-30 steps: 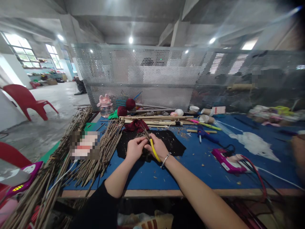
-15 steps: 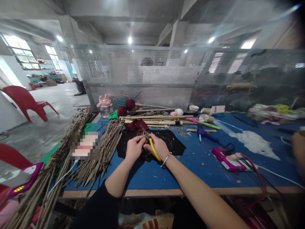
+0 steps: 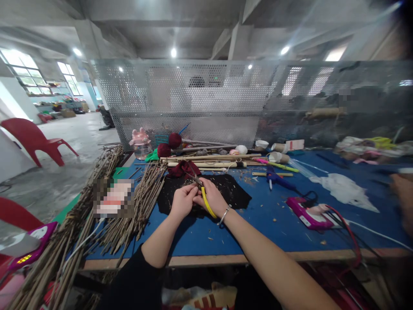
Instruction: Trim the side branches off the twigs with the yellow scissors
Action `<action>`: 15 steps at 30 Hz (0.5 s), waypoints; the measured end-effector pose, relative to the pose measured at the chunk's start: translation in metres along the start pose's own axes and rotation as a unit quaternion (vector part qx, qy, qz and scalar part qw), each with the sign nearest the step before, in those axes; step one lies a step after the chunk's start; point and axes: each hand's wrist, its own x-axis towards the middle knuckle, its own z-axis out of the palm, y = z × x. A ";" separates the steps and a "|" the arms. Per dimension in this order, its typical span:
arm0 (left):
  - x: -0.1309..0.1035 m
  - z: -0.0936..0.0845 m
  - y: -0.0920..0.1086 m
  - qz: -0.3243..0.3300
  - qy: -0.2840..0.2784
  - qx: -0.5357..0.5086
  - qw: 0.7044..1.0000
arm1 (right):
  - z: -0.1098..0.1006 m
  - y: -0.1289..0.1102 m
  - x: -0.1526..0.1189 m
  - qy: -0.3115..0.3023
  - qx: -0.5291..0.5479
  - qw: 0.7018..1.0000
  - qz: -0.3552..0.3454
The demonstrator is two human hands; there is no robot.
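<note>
My right hand [image 3: 212, 198] is closed round a pair of scissors with yellow handles [image 3: 208, 202]. Their dark blades point up and to the left, slightly apart, just past my left fingertips. My left hand [image 3: 183, 200] is closed in a pinch, touching the right one; what it pinches is too small and covered to make out. Both hands are over a black cloth [image 3: 234, 193] strewn with small plant scraps. A dark red cloth [image 3: 183, 168] lies just beyond the blades.
Bundles of thin sticks [image 3: 142, 206] lie to the left, near a red chair [image 3: 35, 140]. Rods and dark red yarn balls [image 3: 164, 150] line the back. A blue glue gun [image 3: 279, 183], a magenta power strip [image 3: 308, 214] and white plastic [image 3: 345, 191] lie right. Another person's arm shows far right.
The scissor blades have opened a little and tilted slightly. Both hands stay together over the black cloth. The whole view has shifted slightly.
</note>
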 end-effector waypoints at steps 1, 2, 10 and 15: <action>0.000 0.000 0.000 0.000 -0.003 0.002 1.000 | 0.000 0.001 0.000 0.001 0.005 1.000 -0.004; 0.000 0.000 0.001 -0.001 -0.004 0.007 1.000 | 0.001 0.001 0.000 0.000 0.011 1.000 -0.005; -0.001 0.000 0.005 -0.004 0.020 0.030 0.999 | -0.002 -0.001 -0.001 -0.015 0.029 0.999 0.035; -0.001 -0.001 0.004 -0.018 0.039 0.026 0.999 | -0.006 -0.007 -0.002 -0.022 0.018 0.998 0.058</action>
